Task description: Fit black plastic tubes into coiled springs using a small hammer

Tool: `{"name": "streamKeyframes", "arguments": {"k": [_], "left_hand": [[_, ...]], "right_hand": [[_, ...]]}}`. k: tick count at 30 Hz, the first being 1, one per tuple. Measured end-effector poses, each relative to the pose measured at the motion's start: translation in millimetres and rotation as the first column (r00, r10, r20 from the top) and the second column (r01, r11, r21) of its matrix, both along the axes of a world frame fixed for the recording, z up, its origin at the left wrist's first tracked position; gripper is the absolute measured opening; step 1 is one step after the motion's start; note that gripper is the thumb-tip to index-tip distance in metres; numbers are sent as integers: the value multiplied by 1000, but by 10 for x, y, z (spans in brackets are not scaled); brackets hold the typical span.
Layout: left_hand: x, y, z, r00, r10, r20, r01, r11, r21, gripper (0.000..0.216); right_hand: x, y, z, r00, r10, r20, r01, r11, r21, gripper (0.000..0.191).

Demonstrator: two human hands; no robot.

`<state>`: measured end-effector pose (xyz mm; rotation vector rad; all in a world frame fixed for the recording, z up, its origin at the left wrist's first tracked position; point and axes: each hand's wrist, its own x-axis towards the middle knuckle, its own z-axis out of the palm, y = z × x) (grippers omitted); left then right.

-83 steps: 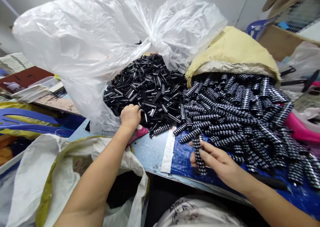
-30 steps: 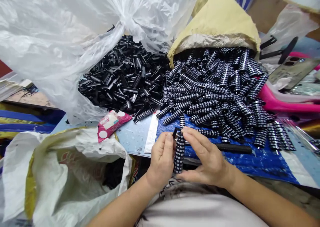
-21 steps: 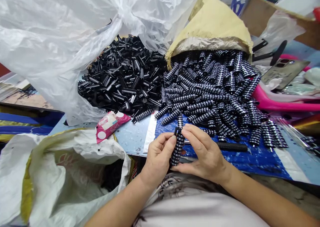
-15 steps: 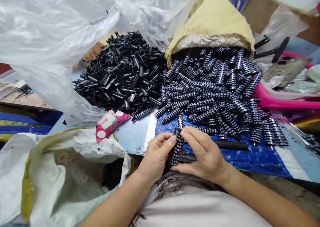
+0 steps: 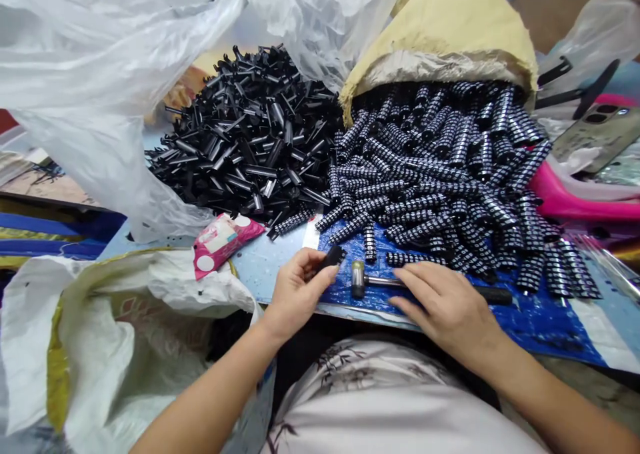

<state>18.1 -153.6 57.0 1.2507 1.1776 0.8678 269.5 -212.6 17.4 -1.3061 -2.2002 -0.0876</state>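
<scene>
My left hand [image 5: 297, 294] pinches a short black plastic piece [image 5: 332, 257] between thumb and fingers, above the table's near edge. Part of that piece is hidden by the fingers. My right hand [image 5: 445, 307] is over the metal shaft of a small hammer [image 5: 384, 281], thumb and fingers apart on either side of it; whether they touch it I cannot tell. The hammer lies on a blue sheet [image 5: 530, 321], its head to the left and dark grip to the right. Just beyond it lie black-and-white patterned tubes [image 5: 415, 187] in a large heap.
A heap of black plastic pieces [image 5: 250, 147] lies at the back left under clear plastic sheeting [image 5: 100, 61]. A yellow paper sack [image 5: 450, 27] opens over the tubes. A pink packet [image 5: 225, 241], an open white sack [image 5: 100, 347] and a phone [image 5: 600, 131] are around.
Both hands were together around a patterned tube. My right hand has let go and moved right to the hammer; my left has moved left with a black piece. The view has shifted slightly.
</scene>
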Motion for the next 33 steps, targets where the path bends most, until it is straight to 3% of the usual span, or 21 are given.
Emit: {"name": "streamKeyframes", "arguments": {"k": [1,3,6,10,15,20,25,28,31,33], "left_hand": [[-55,63,-22,989,-17,-148,33,994,108,16],[-140,187,-56,902,-50,-429,153,966,210,11],[-194,330,-85,769,-141,-624,287,948,139,17],[-187,417,-111,754,-242,-611,324,946,25,27],[-160,512,-105,759,-317,-569,364,931,-33,29],[-142,714,-58,691,-451,-565,492,866,-90,39],[-31,776,-81,616,-486,-620,524,840,-138,39],[-59,713,67,595,-410,-691,499,863,-82,32],[-421,602,440,605,-390,-695,484,872,-67,25],[-813,510,709,518,-583,-626,569,781,-256,27]], "right_hand": [[57,-11,-23,998,-35,45,35,999,-7,25],[111,-25,-25,995,-55,78,56,998,-12,17],[43,-7,89,999,-36,-30,37,999,24,21],[-166,103,253,986,-31,-162,44,996,77,27],[-326,227,269,998,-13,63,14,1000,-27,22],[-439,182,359,964,195,-182,-170,975,144,36],[-572,89,273,966,256,-15,-257,966,-31,20],[-515,62,203,959,280,-42,-281,959,-40,21],[-327,51,148,970,224,-98,-225,974,1,26],[-182,42,93,990,133,-54,-132,991,23,26]]}}
